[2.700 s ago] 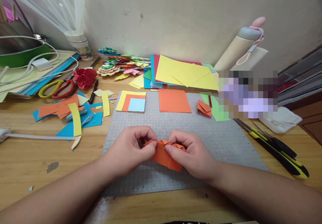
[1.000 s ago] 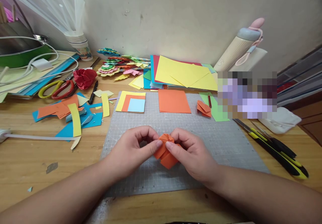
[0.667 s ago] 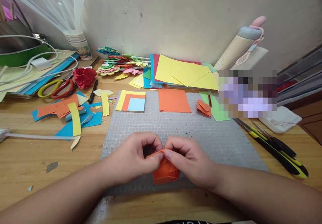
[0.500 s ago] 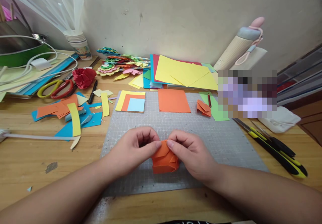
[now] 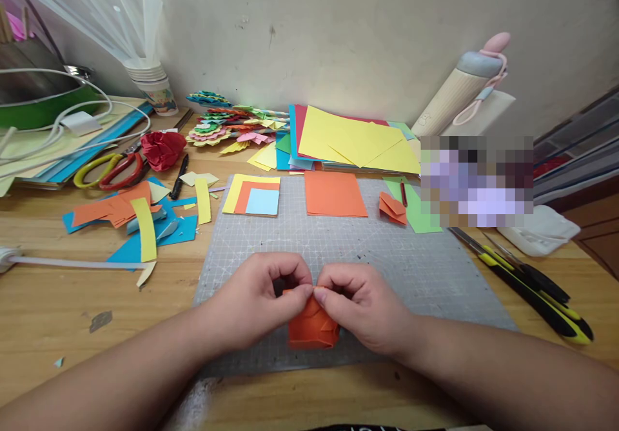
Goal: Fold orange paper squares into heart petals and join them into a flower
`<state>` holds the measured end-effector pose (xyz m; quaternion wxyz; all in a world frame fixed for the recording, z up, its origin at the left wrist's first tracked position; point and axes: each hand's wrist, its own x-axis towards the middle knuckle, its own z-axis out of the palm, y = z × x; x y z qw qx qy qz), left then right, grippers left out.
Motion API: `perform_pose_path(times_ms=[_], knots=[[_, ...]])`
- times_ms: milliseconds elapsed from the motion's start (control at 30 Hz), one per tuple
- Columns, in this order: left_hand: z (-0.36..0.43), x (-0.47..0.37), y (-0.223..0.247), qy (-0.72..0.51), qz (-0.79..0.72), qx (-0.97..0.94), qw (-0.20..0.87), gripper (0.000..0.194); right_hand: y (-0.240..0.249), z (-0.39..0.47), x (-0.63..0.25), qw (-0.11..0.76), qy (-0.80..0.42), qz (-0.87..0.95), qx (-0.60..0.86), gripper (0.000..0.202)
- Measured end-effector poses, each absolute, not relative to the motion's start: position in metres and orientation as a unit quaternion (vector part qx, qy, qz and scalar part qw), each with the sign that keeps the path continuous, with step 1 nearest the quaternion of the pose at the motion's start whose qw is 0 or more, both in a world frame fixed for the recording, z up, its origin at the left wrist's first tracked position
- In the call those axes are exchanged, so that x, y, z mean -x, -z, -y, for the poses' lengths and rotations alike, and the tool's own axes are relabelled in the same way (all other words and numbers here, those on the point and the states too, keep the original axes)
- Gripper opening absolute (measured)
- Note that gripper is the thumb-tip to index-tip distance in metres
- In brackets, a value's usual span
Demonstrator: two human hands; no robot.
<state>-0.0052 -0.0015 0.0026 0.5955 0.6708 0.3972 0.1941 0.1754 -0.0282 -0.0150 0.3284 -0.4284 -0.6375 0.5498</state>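
Observation:
Between my hands is a piece of folded orange paper, creased into a small boxy shape above the grey cutting mat. My left hand pinches its top edge between thumb and index finger. Right beside it, my right hand pinches the same edge, the two thumb tips almost meeting. Fingers hide the paper's upper corners. Farther up the mat lie a square orange sheet, a layered stack of yellow, orange and light blue squares, and a small folded orange paper piece.
Paper scraps, scissors and a black pen lie to the left. A yellow-black utility knife is on the right. Coloured sheets are stacked at the back, near a leaning bottle.
Both hands have come slightly nearer to me with the folded orange paper. Their thumb tips have drawn closer together along its top edge.

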Motion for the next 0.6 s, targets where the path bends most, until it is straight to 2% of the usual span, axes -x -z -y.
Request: perform_pose_path(times_ms=[167, 367, 600], knots=[[0.0022, 0.0063, -0.0025, -0.192, -0.382, -0.693, 0.581, 0.010, 0.0165, 0.0310, -0.1755, 0.317, -0.551, 0.647, 0.421, 0.024], [0.0020, 0.0054, -0.0060, -0.184, -0.354, -0.771, 0.497, 0.013, 0.0160, 0.0323, -0.1742, 0.318, -0.566, 0.641, 0.409, 0.021], [-0.0017, 0.0086, -0.0122, -0.179, -0.358, -0.751, 0.525, 0.010, 0.0114, 0.0335, -0.1741, 0.368, -0.553, 0.623, 0.412, 0.024]])
